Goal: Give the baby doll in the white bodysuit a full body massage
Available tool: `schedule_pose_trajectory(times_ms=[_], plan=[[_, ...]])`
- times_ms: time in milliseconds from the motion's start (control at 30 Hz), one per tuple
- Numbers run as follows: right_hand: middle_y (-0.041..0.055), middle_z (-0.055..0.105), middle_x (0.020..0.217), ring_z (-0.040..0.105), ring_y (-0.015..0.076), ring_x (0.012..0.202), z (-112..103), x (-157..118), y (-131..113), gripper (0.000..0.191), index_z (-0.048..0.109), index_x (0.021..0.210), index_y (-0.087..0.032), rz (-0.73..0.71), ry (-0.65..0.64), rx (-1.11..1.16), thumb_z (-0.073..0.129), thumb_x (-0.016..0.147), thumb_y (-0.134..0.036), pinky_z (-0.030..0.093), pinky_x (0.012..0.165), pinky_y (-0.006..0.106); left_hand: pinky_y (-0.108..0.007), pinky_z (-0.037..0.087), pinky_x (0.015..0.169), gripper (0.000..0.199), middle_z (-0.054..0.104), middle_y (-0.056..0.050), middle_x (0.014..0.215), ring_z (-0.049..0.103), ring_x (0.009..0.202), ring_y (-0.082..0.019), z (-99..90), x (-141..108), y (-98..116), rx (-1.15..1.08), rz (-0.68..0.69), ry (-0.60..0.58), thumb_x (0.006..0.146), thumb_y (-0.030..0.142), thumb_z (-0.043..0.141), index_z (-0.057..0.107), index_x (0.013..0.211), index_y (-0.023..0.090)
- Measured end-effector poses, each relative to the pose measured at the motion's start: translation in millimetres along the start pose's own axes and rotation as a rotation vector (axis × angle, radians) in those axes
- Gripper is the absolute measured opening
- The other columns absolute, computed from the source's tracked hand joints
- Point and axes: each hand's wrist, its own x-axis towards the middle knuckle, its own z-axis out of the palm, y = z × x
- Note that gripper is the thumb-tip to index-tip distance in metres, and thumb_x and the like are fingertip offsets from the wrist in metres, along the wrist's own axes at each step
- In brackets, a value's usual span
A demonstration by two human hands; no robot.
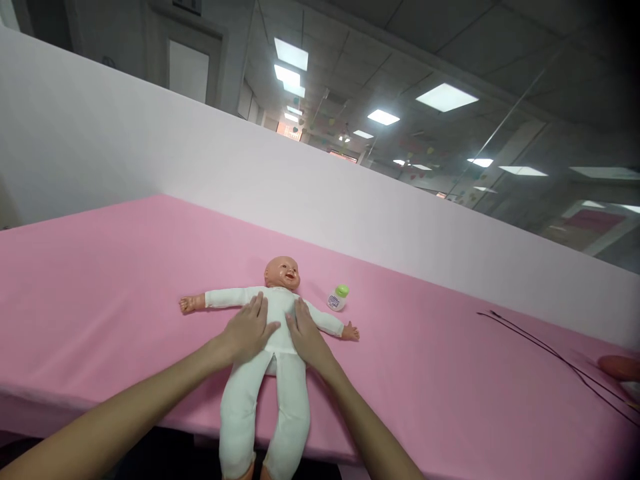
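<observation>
A baby doll (280, 339) with a white cloth body lies on its back, arms spread wide and head away from me. Its legs reach over the front edge of the pink-covered table. My left hand (250, 328) rests flat on the left side of the doll's chest, fingers stretched toward its shoulder. On the opposite side of the chest lies my right hand (306, 333), also flat with fingers extended. Neither hand grips anything. Just beyond the doll's arm on the right is a small clear bottle (337, 300) with a green cap.
Pink cloth (425, 373) covers the table. Thin black cords (550, 351) run along its right part toward an orange-brown object (620, 368) at the edge, partly cut off. A low white wall (310, 200) with glass above it borders the far side.
</observation>
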Motion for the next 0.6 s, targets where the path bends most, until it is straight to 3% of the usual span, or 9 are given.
schedule_pose_trajectory(times_ms=[133,267,367,467,600], plan=[[0.0080,-0.002,0.177,-0.004,0.0247,0.165,2.2,-31.8,-11.3,0.084,0.012,0.170,-0.012,-0.018,-0.110,0.017,0.032,0.106,-0.062,0.004,0.134,0.049,-0.059,0.024,0.128,0.080,0.018,-0.025,0.172,0.009,0.162,-0.037,-2.3,-27.5,13.7,-0.108,0.105,-0.071,0.108,0.060,0.026,0.033,0.163,0.003],[0.0038,0.006,0.178,0.001,0.0215,0.165,7.7,-30.0,-18.1,0.072,0.016,0.170,-0.018,-0.128,-0.163,0.006,0.038,0.105,-0.040,0.006,0.135,0.047,-0.056,0.016,0.131,0.083,0.012,-0.023,0.174,0.005,0.163,-0.033,-7.3,-20.9,33.0,-0.168,0.065,-0.085,0.109,0.060,0.023,0.024,0.166,0.000],[0.0061,0.019,0.177,0.012,0.0208,0.164,9.4,-8.5,-17.3,0.068,0.026,0.168,-0.017,-0.193,-0.076,-0.026,0.037,0.103,-0.032,0.009,0.135,0.045,-0.052,0.012,0.132,0.086,0.008,-0.022,0.175,0.005,0.163,-0.031,-8.9,0.0,35.3,-0.166,-0.007,-0.065,0.108,0.061,0.023,0.019,0.166,-0.002],[0.0118,0.029,0.173,0.022,0.0238,0.162,9.4,13.0,-8.6,0.066,0.035,0.164,-0.010,-0.147,0.067,-0.062,0.038,0.102,-0.032,0.012,0.135,0.046,-0.054,0.012,0.131,0.088,0.010,-0.022,0.175,0.006,0.163,-0.033,-5.1,16.5,24.5,-0.152,-0.070,-0.002,0.107,0.064,0.023,0.019,0.167,0.000],[0.0136,0.032,0.172,0.025,0.0265,0.161,10.0,23.6,7.7,0.072,0.034,0.164,-0.009,-0.065,0.168,0.010,0.038,0.105,-0.050,0.016,0.134,0.048,-0.056,0.014,0.130,0.094,0.011,-0.022,0.174,0.007,0.163,-0.036,-1.0,18.9,4.9,-0.120,-0.109,0.037,0.104,0.070,0.028,0.020,0.167,0.002]])
